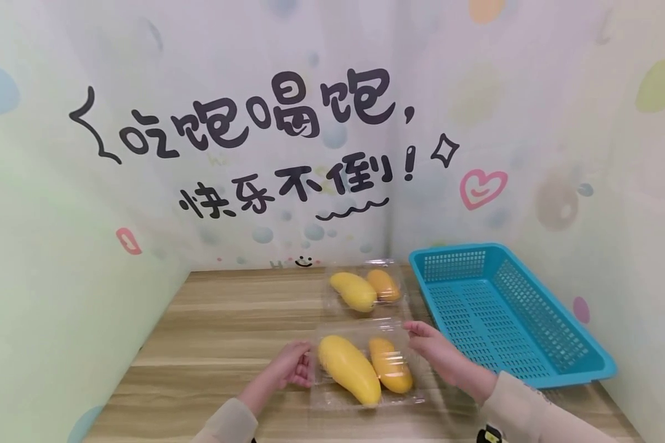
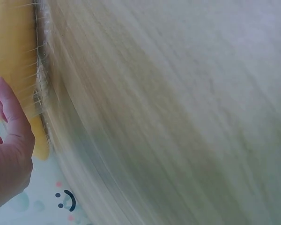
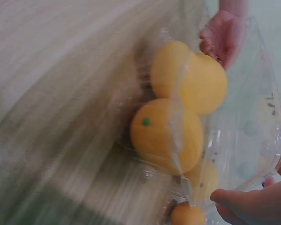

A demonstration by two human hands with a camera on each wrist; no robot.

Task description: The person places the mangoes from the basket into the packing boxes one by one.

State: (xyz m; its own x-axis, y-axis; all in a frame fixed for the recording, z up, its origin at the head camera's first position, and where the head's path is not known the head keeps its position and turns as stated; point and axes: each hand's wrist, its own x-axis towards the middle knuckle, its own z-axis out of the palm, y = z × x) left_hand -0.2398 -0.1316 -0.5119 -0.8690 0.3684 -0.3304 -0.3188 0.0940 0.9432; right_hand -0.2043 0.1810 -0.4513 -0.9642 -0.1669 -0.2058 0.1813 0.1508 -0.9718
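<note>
A clear plastic clamshell box (image 1: 366,397) lies near the front of the table with two mangoes in it, a long yellow one (image 1: 348,368) and a smaller orange-yellow one (image 1: 390,366). Its clear lid (image 3: 246,136) stands above the fruit in the right wrist view. My right hand (image 1: 440,354) pinches the lid's edge at the far right corner, thumb (image 3: 234,199) on one side and fingers on the other. At the left side, my left hand (image 1: 294,364) has loosely bent fingers right by the box wall. The left index finger (image 2: 14,105) extends beside it.
Behind lies a second clear box (image 1: 332,301) holding a yellow mango (image 1: 356,292) and an orange one (image 1: 384,285). A blue perforated basket (image 1: 554,363) stands at the right, close to my right forearm. A printed wall curtain (image 1: 288,234) borders the wooden table (image 1: 199,344).
</note>
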